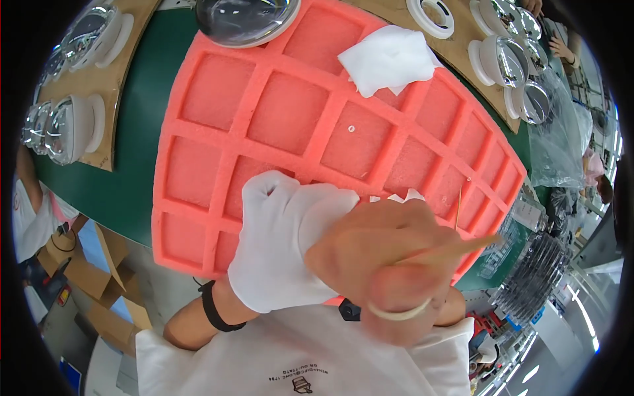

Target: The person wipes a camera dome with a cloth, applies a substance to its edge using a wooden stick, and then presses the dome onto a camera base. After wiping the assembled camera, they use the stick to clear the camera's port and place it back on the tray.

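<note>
My left hand (281, 241), in a white glove, is closed into a fist over the near part of a pink foam tray (290, 112) with square pockets; what it holds is hidden. My bare right hand (389, 264) is very close to the camera and grips a thin wooden stick (456, 249) that points right. It covers the spot where the two hands meet. A small white edge (403, 197) peeks out above the right hand.
A white cloth (389, 59) lies on the tray's far side, and a clear dome lens (244, 20) sits at its far corner. Shiny reflector cups (72, 125) on cardboard flank the green table. Clear plastic bags (561, 138) lie at the right.
</note>
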Demonstrator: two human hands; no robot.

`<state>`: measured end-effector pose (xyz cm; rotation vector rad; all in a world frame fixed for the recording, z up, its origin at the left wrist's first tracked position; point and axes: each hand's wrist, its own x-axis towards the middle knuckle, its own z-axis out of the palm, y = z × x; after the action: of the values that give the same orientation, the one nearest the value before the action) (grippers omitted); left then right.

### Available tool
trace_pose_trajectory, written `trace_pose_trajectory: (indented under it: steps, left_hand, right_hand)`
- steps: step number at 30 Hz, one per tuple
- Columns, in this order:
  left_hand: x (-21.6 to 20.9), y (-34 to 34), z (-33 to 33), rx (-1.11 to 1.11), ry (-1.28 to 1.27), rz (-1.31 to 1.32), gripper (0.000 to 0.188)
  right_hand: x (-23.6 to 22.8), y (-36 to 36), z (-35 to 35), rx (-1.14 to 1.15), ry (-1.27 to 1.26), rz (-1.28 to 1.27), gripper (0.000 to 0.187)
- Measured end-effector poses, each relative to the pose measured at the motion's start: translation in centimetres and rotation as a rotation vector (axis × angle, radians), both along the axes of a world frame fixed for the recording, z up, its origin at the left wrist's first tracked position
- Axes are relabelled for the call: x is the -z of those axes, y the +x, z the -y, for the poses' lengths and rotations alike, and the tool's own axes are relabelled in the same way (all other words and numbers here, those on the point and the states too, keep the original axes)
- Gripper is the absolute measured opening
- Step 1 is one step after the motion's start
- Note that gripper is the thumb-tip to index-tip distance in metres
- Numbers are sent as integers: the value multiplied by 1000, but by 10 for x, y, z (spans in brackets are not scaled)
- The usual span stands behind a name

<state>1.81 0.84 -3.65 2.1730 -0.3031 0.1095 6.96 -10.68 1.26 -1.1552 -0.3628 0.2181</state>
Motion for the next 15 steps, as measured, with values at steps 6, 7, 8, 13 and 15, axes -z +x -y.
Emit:
trace_pose_trajectory:
  steps: [6, 7, 8, 13, 15]
  left_hand:
    - [7, 3, 4, 0, 48, 52, 52]
    - [8, 3, 5, -11, 17, 88, 52]
    - [7, 2, 3, -12, 11, 86, 52]
    - [2, 5, 0, 31, -15, 13, 55]
    - [4, 5, 2, 5, -17, 24, 54]
  right_hand:
    - [5, 7, 7, 237, 243, -432, 59]
    - [4, 7, 5, 376, 376, -508, 60]
    - [3, 3, 3, 377, 370, -509, 60]
    - [1, -1, 6, 252, 420, -479, 52]
    - [2, 6, 11, 176, 339, -536, 54]
